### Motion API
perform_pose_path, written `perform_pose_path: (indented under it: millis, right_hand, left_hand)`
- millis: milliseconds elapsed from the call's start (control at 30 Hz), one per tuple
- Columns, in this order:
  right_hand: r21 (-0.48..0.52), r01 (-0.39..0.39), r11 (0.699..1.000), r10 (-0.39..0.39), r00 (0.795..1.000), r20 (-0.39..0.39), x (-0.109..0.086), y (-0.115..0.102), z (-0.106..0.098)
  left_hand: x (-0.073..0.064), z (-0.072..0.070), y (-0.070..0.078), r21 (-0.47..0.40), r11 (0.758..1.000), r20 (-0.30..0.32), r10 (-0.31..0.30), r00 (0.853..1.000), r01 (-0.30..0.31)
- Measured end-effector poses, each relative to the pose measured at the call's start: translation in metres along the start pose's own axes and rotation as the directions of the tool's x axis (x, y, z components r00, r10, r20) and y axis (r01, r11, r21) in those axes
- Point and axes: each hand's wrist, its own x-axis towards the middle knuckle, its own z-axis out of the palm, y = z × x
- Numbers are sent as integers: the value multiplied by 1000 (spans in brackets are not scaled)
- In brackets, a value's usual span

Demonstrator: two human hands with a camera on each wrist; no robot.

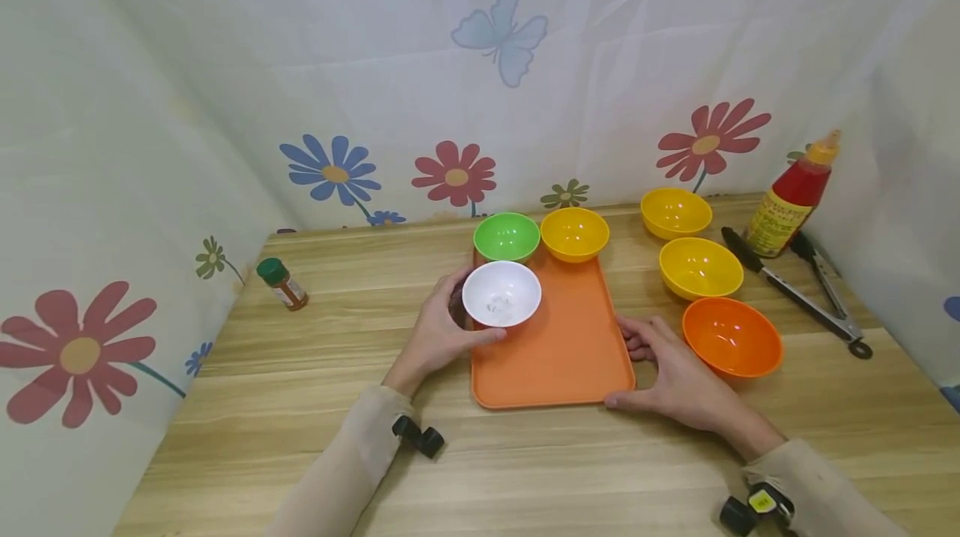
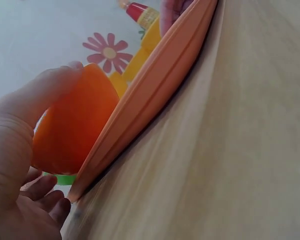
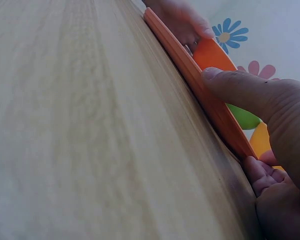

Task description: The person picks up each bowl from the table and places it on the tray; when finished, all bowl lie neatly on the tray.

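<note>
My left hand (image 1: 437, 330) holds a bowl (image 1: 504, 283) at the left side of an orange tray (image 1: 562, 358), thumb at its near side and fingers round its left. From above, the bowl looks white inside with a little grey-white matter at the bottom; in the left wrist view its outside (image 2: 77, 125) is orange. My right hand (image 1: 678, 378) grips the tray's near right corner, thumb at the front edge and curled fingers against the right side. A green bowl (image 1: 507, 238) and a yellow bowl (image 1: 575, 234) stand side by side at the tray's far end.
To the right stand two yellow bowls (image 1: 677, 213) and an orange bowl (image 1: 732, 337), close to my right hand. Tongs (image 1: 806, 299) lie beyond them, by a red sauce bottle (image 1: 791, 199). A green-capped spice jar (image 1: 282, 283) stands at left. Patterned curtains border the table.
</note>
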Motion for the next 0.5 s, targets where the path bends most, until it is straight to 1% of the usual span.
perform_pose_path:
  millis: [100,200,333,500]
  right_hand:
    - [-6,3,1000,-3,1000,-6,-1,0,0]
    - [-7,7,1000,-7,1000,-11,-1,0,0]
    - [-2,10,1000,-10,1000,-5,0,1,1]
    - [-10,1,1000,-1,1000,-10,1,2,3]
  left_hand:
    - [-3,-3,4,-12,1000,-7,5,1000,-5]
    - [-10,-7,9,6,1000,-26,-1,1000,1]
    - [-24,-15,16,33,999,-44,-25,999,27]
    - [-42,-25,23,58,998,-39,-36,999,39]
